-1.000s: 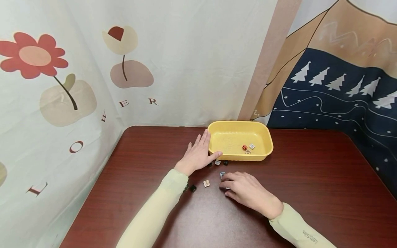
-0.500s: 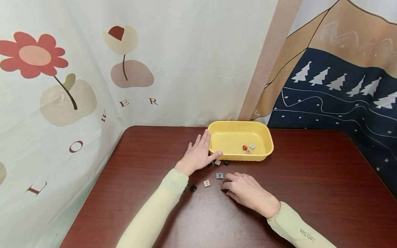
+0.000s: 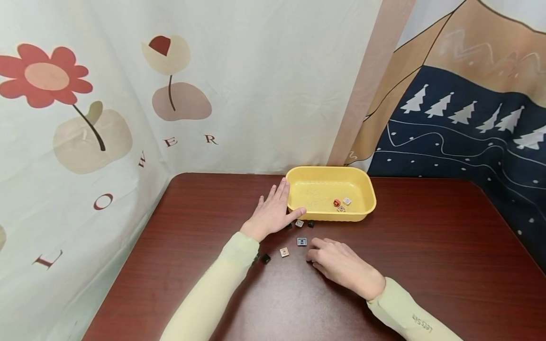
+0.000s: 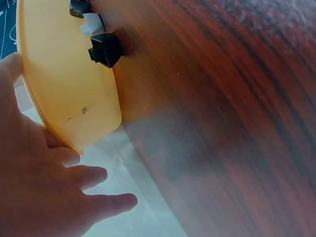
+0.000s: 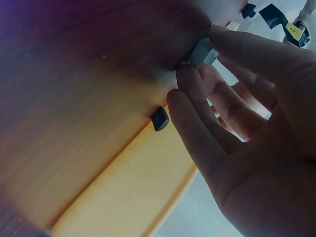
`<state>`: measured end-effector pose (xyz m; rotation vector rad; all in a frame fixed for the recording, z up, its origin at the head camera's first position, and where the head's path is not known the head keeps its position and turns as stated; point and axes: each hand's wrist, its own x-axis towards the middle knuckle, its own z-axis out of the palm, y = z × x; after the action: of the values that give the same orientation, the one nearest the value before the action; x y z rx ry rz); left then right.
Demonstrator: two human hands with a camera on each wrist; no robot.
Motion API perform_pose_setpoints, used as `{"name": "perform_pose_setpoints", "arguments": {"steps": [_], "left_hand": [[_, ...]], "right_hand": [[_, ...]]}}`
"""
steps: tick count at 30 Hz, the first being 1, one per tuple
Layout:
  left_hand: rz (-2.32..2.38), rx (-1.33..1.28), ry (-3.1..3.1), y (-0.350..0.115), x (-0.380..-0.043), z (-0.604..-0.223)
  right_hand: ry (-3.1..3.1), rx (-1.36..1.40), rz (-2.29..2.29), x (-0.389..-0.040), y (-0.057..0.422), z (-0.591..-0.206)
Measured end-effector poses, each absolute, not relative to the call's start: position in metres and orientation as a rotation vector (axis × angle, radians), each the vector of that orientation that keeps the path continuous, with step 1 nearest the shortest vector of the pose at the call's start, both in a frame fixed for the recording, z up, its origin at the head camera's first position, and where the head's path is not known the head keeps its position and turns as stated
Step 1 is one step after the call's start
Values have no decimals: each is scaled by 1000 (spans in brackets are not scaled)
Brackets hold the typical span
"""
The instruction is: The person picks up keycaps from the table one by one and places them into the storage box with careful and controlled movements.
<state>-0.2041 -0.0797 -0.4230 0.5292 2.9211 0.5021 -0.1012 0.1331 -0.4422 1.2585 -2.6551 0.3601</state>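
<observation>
My left hand rests with spread, straight fingers against the left end of a yellow plastic basin, the thumb over its front rim. Low over the table, my right hand has its fingers bent. In the right wrist view its thumb and fingertips pinch a pale grey keycap, which the hand hides in the head view. A dark blue keycap lies just beyond those fingertips, and a beige keycap further left. Inside the basin are a red keycap and two pale ones.
Along the basin's front wall lie a white keycap and a black keycap, with another dark one beside them. One more black keycap sits by the left sleeve. A printed curtain hangs behind the table's back edge.
The dark blue keycap has shifted slightly left and turned, out from beside the right fingertips. My right hand has moved a little right, its fingers drawn closer. The left hand stays put.
</observation>
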Motion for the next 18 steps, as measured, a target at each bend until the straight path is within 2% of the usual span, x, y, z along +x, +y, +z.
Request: {"name": "perform_pose_setpoints", "arguments": {"steps": [18], "left_hand": [[494,528,2924,-79,-202,-421]], "right_hand": [[-2633,1221,408,-100,138,-440]]}}
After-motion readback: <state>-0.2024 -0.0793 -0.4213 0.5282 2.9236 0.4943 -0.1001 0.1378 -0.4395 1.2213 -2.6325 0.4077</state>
